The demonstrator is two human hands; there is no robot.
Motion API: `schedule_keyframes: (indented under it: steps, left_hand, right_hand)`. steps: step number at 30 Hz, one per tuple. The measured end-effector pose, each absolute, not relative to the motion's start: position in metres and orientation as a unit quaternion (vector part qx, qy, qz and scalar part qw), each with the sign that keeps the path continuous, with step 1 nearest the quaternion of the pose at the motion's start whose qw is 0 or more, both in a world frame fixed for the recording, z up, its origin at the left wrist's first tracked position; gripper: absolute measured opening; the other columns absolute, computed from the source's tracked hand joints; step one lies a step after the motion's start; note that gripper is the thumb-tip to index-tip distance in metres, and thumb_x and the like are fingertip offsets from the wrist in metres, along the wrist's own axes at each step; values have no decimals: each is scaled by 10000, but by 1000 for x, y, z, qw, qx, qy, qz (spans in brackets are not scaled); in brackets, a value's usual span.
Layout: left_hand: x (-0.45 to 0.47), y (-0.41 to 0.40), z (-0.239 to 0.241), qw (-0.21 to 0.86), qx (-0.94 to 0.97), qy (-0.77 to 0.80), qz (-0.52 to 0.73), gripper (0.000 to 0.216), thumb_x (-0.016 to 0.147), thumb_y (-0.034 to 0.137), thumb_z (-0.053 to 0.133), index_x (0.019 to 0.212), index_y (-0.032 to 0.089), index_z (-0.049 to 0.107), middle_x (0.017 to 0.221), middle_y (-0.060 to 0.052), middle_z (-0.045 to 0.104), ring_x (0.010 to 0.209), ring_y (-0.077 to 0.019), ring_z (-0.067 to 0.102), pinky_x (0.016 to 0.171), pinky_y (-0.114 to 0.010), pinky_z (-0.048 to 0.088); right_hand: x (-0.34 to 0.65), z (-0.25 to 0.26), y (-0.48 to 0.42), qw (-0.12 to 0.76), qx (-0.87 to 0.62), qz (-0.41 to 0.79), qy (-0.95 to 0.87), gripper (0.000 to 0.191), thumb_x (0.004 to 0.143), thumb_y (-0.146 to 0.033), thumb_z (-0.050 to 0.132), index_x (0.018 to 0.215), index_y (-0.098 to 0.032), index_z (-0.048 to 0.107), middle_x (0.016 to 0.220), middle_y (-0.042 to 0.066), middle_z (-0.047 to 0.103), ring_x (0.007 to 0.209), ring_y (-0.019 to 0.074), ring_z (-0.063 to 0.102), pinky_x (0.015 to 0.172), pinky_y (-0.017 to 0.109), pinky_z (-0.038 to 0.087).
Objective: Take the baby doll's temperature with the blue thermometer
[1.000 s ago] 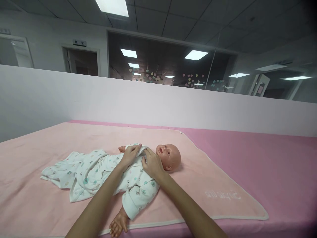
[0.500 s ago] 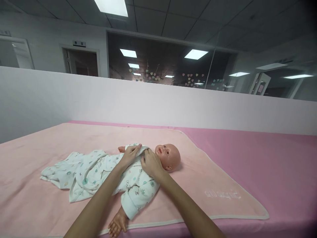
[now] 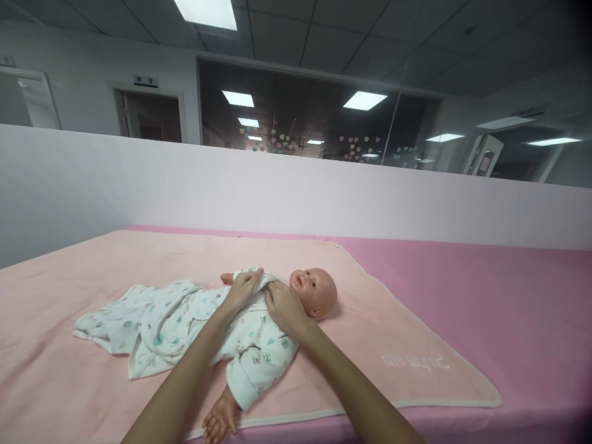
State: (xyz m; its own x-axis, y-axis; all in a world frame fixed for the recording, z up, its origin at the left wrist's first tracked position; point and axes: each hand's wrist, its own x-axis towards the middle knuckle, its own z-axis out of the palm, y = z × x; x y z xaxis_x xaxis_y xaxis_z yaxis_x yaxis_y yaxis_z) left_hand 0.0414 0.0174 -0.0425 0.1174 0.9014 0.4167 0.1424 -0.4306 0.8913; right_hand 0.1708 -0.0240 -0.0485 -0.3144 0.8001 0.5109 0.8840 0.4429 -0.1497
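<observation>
A baby doll (image 3: 319, 293) lies on its back, head to the right, dressed in a white patterned baby gown (image 3: 185, 308) whose lower part spreads out to the left. At the chest, my left hand (image 3: 243, 291) is closed on the gown's front edge. Just beside it, near the doll's chin, my right hand (image 3: 285, 306) pinches the gown's collar, its fingertips partly tucked under the cloth. Both doll arms stretch out sideways in sleeves, with one doll hand (image 3: 222, 416) close to the front edge. What lies between my fingertips is partly hidden.
Beneath the doll is a peach blanket (image 3: 393, 333) with a pale border, spread over a pink surface (image 3: 485, 308). A white partition (image 3: 296, 191) rises behind it. Farther back are a window (image 3: 319, 111) with heart stickers and a doorway (image 3: 152, 117).
My right hand's fingers have shifted slightly at the collar and bent further into the cloth. My left hand stays almost where it was, and the doll has not moved.
</observation>
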Motion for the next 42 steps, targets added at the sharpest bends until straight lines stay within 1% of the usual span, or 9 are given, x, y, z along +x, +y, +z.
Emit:
schedule_keyframes:
  steps: [4,9,18,21,25,30,33,37,42]
  left_hand:
    - [42,18,-42,357,659,403,525,499,665,618,466,447,175,394,453,52,312,493,-101,298,500,-238,235]
    - [42,14,-39,366,655,404,524,500,666,620,456,447,176,389,460,49,334,500,-102,309,503,-237,252]
    - [41,9,-35,351,645,425,530,469,696,578,458,471,172,396,476,53,313,512,-99,306,524,-239,259]
    - [40,10,-36,352,655,414,525,443,727,531,457,479,166,421,479,49,325,511,-100,308,517,-237,243]
    - [40,7,-38,325,697,389,507,430,750,472,462,451,164,452,450,46,318,486,-100,294,501,-242,204]
    - [42,0,-40,290,761,363,453,319,702,414,535,510,171,610,517,0,521,523,-138,421,516,-246,259]
    - [42,-1,-39,310,757,361,448,270,687,388,547,581,169,664,583,-25,586,579,-165,482,542,-250,301]
    - [39,-1,-34,364,729,350,463,208,688,339,558,680,171,680,571,-5,573,574,-144,478,553,-240,305]
    - [34,3,-31,493,598,322,543,240,646,361,628,771,162,677,707,-24,607,653,-132,499,607,-226,351]
  right_hand:
    - [171,-46,-23,257,-504,-71,-821,228,843,-178,334,926,-166,546,935,57,596,849,150,539,721,239,364]
    - [170,-49,-23,276,-513,-81,-809,210,833,-177,344,871,-173,551,888,53,595,807,154,541,694,248,373]
    - [173,-47,-28,432,-473,-73,-765,169,811,-181,412,907,-184,551,865,38,592,785,145,537,691,242,396]
    - [178,-37,-31,502,-461,-89,-726,143,821,-232,434,866,-184,561,800,22,579,639,112,510,691,246,398]
    - [190,-26,-30,579,-473,-98,-657,143,807,-311,476,773,-181,522,714,-1,520,533,86,456,579,226,394]
    - [204,-23,-29,646,-460,-117,-598,168,820,-314,440,703,-196,469,660,-4,493,566,103,493,528,216,404]
    - [204,-22,-31,692,-462,-71,-550,149,806,-342,467,769,-197,468,639,-7,536,543,112,533,495,215,418]
    - [197,-21,-32,744,-430,73,-507,203,827,-359,435,931,-185,448,616,-11,581,564,131,603,522,225,467]
    - [189,-27,-27,759,-387,197,-486,234,827,-379,427,948,-181,459,722,29,623,677,155,645,598,256,512]
